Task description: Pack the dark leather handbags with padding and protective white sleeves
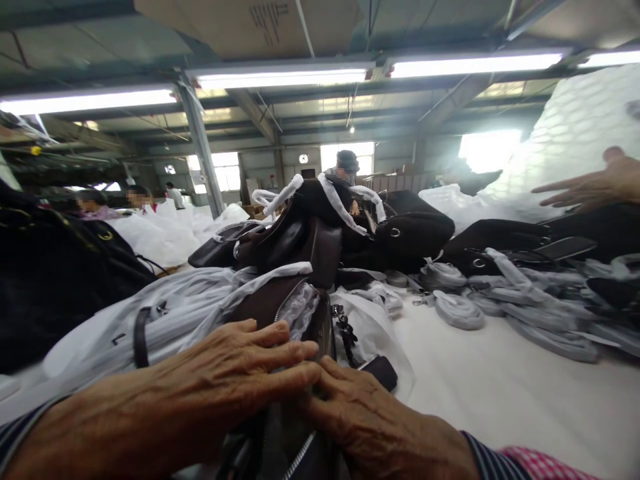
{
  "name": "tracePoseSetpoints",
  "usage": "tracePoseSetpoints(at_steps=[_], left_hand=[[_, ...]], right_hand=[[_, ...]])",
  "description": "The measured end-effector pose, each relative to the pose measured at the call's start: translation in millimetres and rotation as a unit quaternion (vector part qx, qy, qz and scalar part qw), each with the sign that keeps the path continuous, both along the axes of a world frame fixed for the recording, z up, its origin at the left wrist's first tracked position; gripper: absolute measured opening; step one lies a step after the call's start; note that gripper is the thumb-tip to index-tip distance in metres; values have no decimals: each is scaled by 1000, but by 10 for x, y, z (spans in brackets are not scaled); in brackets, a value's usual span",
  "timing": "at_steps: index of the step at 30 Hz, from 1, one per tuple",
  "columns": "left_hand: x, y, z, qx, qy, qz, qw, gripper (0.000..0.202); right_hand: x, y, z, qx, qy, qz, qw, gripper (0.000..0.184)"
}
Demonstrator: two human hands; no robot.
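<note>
Head view. Item: one dark bag [257, 301], directly beneath both hands, on the white-covered table [465, 407]. Long axis: apparently away from the wearer, toward the bag pile [325, 250]; one zip [303, 455] ran roughly that way at the near end. Clear wrap [299, 310] showed in the opening at the far end, just beyond the left fingertips.

Left hand [245, 367]: palm down, fingers long and nearly straight, laid across the bag from its left; no grip seen. Right hand [365, 410]: on the bag from its right, fingers partly bent and partly hidden; whether it pinched anything could not be told. The two met over the bag's middle, neither clearly nearer; the left reached farther toward the opening.

Adjacent, right: a black tab [381, 373], just beyond the right hand. Farther right: coiled straps [457, 310], well apart. Right edge: another person's hand [595, 183], away from the bag.
</note>
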State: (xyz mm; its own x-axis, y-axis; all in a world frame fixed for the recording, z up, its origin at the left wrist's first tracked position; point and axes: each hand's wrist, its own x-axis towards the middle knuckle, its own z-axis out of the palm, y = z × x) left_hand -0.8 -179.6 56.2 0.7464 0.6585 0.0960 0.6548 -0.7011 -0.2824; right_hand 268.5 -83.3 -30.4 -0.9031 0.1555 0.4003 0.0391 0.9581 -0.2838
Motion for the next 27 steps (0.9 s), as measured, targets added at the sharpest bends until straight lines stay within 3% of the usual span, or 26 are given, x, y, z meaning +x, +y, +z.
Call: tracePoseSetpoints(at_steps=[2,4,8,11,17,22,27], left_hand=[[-41,38,29,-13,14,-10,1000,105],[-148,61,25,0,26,-12,1000,98],[-415,34,-1,80,56,-12,995,83],[-434,-24,38,121,15,-5,992,74],[-211,-108,88,103,-1,-9,995,72],[-177,-97,80,94,25,22,995,76],[-134,20,85,79,2,4,997,64]], right_hand=[[-72,-12,9,4,-7,3,1000,82],[-91,-19,7,4,-12,-6,1000,76],[32,-28,-49,-12,-7,-24,1000,39],[139,-22,-132,-31,-24,-30,999,19],[145,43,-244,-57,-49,-20,997,21],[56,130,-204,-89,-47,0,995,6],[-27,179,-240,-45,-13,11,999,14]])
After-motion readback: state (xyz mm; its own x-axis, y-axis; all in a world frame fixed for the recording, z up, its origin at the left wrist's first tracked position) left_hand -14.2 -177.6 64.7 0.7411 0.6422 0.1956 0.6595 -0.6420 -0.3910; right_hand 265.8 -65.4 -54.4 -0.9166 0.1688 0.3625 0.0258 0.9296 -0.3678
